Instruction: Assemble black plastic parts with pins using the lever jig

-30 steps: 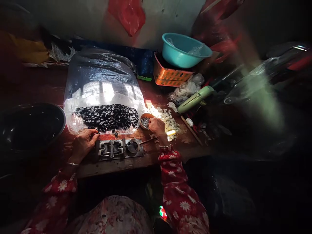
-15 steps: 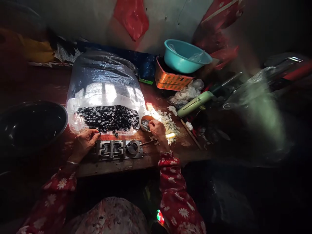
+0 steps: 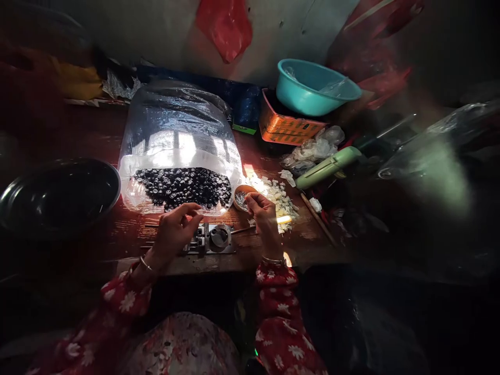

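My left hand (image 3: 175, 229) is over the left part of a metal jig (image 3: 221, 237), thumb and index finger curled toward each other. A small black round piece seems to be between their tips, too small to show clearly. My right hand (image 3: 263, 211) pinches at the rim of a small round bowl (image 3: 237, 200) of thin shiny metal bits; anything in its fingertips cannot be made out. Many black round pieces (image 3: 183, 187) spill from the mouth of a translucent woven bag (image 3: 179, 140) behind the jig. A rod (image 3: 242, 229) extends from the jig toward my right wrist.
Pale small pieces (image 3: 275, 195) are heaped right of the bowl. A dark basin (image 3: 58, 195) stands at left. Behind are a turquoise basin (image 3: 316, 94) on an orange basket (image 3: 285, 122) and a light green tool-like object (image 3: 328, 166). A stick (image 3: 318, 219) lies at right.
My left hand has moved right from the edge of the black pieces to above the jig, covering its left part. My right hand stays by the bowl, slightly raised. The view has shifted a little.
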`<move>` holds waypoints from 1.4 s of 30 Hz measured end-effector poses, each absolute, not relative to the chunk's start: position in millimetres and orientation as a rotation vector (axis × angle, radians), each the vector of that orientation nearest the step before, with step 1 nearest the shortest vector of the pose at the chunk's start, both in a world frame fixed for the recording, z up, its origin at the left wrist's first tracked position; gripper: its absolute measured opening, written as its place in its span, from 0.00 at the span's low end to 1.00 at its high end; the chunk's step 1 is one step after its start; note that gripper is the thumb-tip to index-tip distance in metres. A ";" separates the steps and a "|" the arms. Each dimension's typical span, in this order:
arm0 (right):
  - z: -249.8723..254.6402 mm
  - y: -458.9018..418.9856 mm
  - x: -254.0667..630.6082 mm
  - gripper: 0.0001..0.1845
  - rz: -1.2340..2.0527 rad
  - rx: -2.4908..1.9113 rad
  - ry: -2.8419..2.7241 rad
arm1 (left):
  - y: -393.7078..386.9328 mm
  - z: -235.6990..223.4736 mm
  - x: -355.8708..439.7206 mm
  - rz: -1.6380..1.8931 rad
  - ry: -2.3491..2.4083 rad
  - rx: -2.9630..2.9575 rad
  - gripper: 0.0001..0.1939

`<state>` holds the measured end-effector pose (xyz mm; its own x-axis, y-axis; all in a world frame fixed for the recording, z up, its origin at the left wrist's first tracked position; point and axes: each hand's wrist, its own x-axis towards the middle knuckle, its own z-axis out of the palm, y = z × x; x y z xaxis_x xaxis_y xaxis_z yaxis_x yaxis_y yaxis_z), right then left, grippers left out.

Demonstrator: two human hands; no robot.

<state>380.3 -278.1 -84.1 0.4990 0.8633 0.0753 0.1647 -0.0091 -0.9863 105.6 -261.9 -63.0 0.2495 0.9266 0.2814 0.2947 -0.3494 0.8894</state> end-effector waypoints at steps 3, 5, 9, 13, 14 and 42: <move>-77.1 -285.3 356.4 0.17 0.825 -1.399 -0.906 | -259.4 -65.3 147.6 0.966 0.981 1.693 0.15; -73.6 -290.0 343.6 0.16 0.864 -1.360 -0.914 | -255.8 -71.3 171.0 0.930 0.918 1.577 0.14; -70.3 -298.1 330.3 0.15 0.887 -1.325 -0.897 | -253.6 -82.1 193.5 1.010 0.858 1.336 0.11; -70.5 -303.8 326.6 0.13 0.888 -1.303 -0.908 | -253.9 -86.3 189.0 0.986 0.851 1.273 0.13; -70.7 -304.9 325.9 0.13 0.887 -1.302 -0.921 | -253.4 -86.5 187.0 0.971 0.856 1.280 0.13; -63.1 -304.9 306.3 0.10 0.689 -1.346 -1.282 | -263.3 -79.0 127.7 1.026 1.032 1.476 0.11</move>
